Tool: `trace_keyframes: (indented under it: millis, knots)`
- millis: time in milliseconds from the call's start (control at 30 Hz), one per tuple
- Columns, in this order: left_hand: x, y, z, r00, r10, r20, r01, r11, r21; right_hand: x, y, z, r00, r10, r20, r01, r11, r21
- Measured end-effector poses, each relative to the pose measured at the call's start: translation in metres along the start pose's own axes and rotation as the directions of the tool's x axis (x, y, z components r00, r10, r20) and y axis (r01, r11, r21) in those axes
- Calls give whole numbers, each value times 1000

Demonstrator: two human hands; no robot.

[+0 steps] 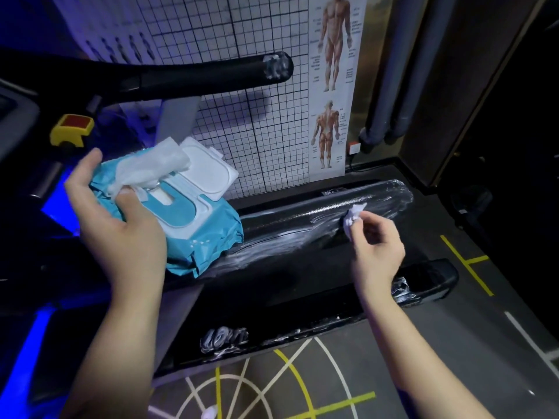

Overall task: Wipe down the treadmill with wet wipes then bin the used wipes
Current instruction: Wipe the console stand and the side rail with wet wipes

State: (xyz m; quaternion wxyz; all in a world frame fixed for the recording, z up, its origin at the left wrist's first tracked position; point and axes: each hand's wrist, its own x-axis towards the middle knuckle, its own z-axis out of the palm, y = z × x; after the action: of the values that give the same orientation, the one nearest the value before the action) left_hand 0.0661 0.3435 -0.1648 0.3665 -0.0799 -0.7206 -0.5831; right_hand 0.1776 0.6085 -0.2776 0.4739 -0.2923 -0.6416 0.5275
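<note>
My left hand (pixel 121 219) grips a blue pack of wet wipes (pixel 199 234) at centre left. The pack's white lid (pixel 208 170) stands open, and a fresh white wipe (pixel 151 167) sticks out of it beside my thumb. My right hand (pixel 376 240) pinches a small crumpled used wipe (pixel 352 219) against the black treadmill side rail (pixel 302 225). White smears streak that rail along its length. The black handlebar (pixel 196 75) crosses the top, white foam on its end cap.
A gridded wall chart (pixel 257 116) and an anatomy poster (pixel 332 86) stand behind the treadmill. A yellow and red safety clip (pixel 71 128) sits at left. The floor (pixel 332 373) below has yellow and white lines, with a white scrap (pixel 210 412) on it.
</note>
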Motion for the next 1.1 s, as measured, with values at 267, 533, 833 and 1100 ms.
trace_keyframes:
  millis: [267, 533, 833, 1100]
  knots:
    - [5, 1, -23, 999, -7, -35, 7, 1000, 8, -60, -9, 45, 977, -202, 69, 207, 975, -79]
    - [12, -5, -40, 999, 10, -34, -10, 1000, -15, -120, -6, 73, 876, -310, 369, 335, 942, -5]
    - [29, -9, -80, 998, 16, -56, -16, 1000, -6, -70, -12, 33, 989, -103, 103, 104, 995, -9]
    - [40, -28, -114, 996, -27, -85, 25, 999, -27, -104, -29, 77, 992, -123, -17, 121, 986, -112]
